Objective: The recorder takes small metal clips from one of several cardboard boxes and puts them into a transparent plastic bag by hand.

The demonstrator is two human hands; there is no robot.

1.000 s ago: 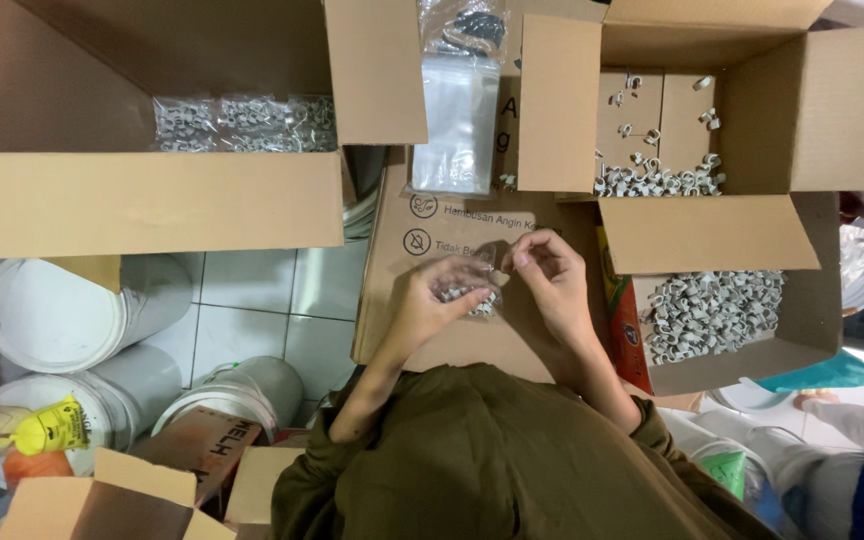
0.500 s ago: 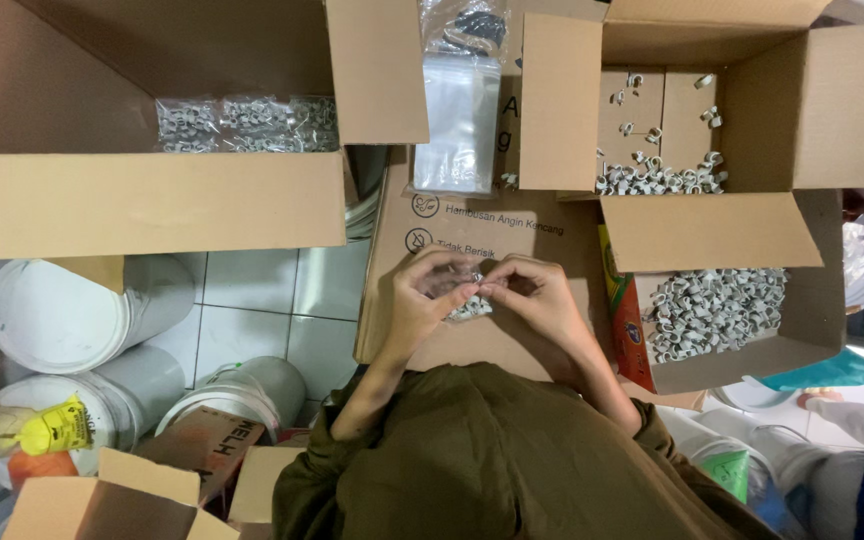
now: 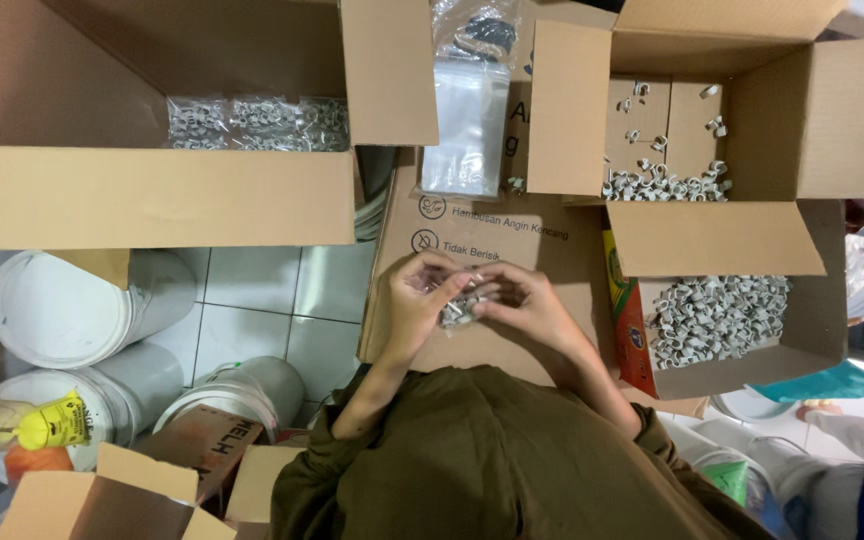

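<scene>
Left hand [image 3: 420,300] and right hand [image 3: 527,305] meet fingertip to fingertip over a flat brown cardboard sheet [image 3: 482,230] lying in front of the person. Both hands pinch the same small clear plastic bag of pale grey clips [image 3: 464,305]: left fingers curl over its left end, right fingers close on its right end. Bag sits between the two hands, just above the sheet; can't tell if it touches the cardboard.

Around it:
- Open brown cardboard box, upper right [image 3: 812,90], has loose pale grey plastic clips [image 3: 657,185] scattered on its floor, most piled along the near wall.
- Smaller open carton with a red and yellow printed side [image 3: 632,330], just right of the right hand, is filled with a heap of the same grey clips [image 3: 717,315].
- Large open brown cardboard box, upper left [image 3: 167,195], holds a row of filled clear bags of clips [image 3: 257,122] against its far side.
- Stack of empty clear plastic bags [image 3: 464,130] lies between the two upper boxes, beyond the sheet.
- White plastic buckets [image 3: 57,305] stand on the pale tiled floor [image 3: 252,300], left of the person.
- Small yellow-capped bottle [image 3: 47,425] sits on one bucket lid, lower left.
- Person wears an olive-brown long-sleeved top [image 3: 492,460].
</scene>
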